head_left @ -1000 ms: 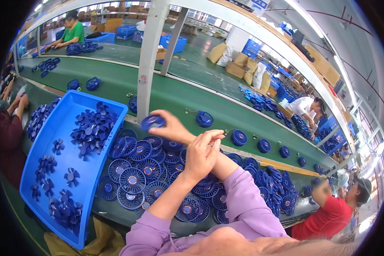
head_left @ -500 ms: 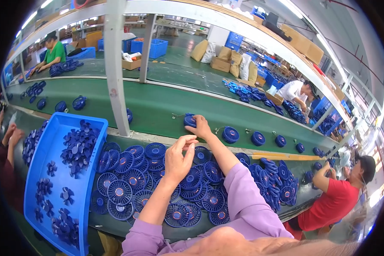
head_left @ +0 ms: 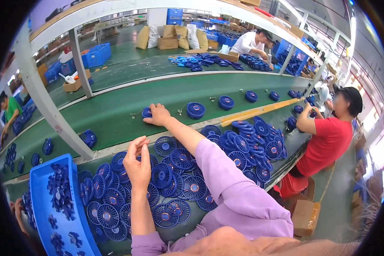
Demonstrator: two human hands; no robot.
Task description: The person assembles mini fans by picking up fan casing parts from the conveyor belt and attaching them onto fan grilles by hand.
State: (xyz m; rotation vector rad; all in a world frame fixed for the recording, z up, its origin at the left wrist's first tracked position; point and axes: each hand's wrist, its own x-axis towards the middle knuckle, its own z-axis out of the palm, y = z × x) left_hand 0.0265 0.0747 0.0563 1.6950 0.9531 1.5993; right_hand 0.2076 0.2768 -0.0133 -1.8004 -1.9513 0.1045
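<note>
My right hand (head_left: 159, 114) reaches over the green belt, its fingers closed around a round blue fan housing (head_left: 146, 112) that they partly cover. My left hand (head_left: 137, 165) is raised above the near bench, thumb apart and fingers loosely bent, with nothing visible in it. Below and around it lies a heap of round blue fan grilles (head_left: 162, 176), slotted like wheels. Farther right along the belt, more blue housings stand in a spaced row, the nearest being a slotted round housing (head_left: 195, 110) with a small metal part (head_left: 179, 112) beside it.
A blue tray (head_left: 74, 170) with dark blue fan blades (head_left: 60, 187) stands at the left. A white post (head_left: 51, 100) rises beside the belt. A yellow strip (head_left: 260, 112) lies along the belt's near edge. At right, a person in red (head_left: 328, 141) handles parts.
The view has swung to the right, so the scene sits farther left. My right hand stays on the fan housing; my left hand remains raised over the grilles.
</note>
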